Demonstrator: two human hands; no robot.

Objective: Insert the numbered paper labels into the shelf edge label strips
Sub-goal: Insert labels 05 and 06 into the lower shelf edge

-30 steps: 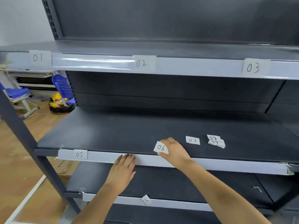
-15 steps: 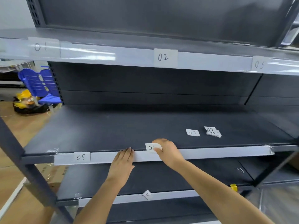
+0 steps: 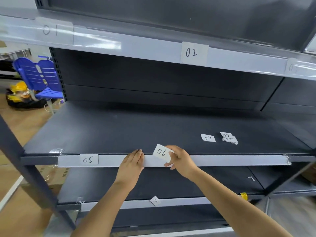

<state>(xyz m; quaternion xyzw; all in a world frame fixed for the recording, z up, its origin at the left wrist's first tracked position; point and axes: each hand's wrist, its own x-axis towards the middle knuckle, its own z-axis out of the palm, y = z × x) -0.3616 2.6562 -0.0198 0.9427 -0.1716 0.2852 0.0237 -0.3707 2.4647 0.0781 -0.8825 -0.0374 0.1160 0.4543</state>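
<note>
At centre frame I held the 06 label (image 3: 162,153) pinched in the fingers of my right hand (image 3: 181,159), tilted, its lower edge meeting the middle shelf strip (image 3: 222,160) but, as far as I could judge, not yet seated in it. My left hand (image 3: 132,165) lay flat against the strip just left of the label, fingers straight and pressed together, steadying the lip. To do this step well, I judged the label needed squaring to the strip first, then its bottom edge fed behind the clear lip and slid level, with the left fingers easing the lip open; forcing a tilted corner would likely crease the paper. Readable writing: the 05 label (image 3: 89,159) sat in the same strip toward the left; 01 (image 3: 50,29) and 02 (image 3: 193,53) sat in the upper strip; a 07 label (image 3: 207,138) and a small stack of labels (image 3: 229,138) lay loose on the shelf at centre right; a label apparently reading 10 (image 3: 155,200) hung crooked in the lower strip.
</note>
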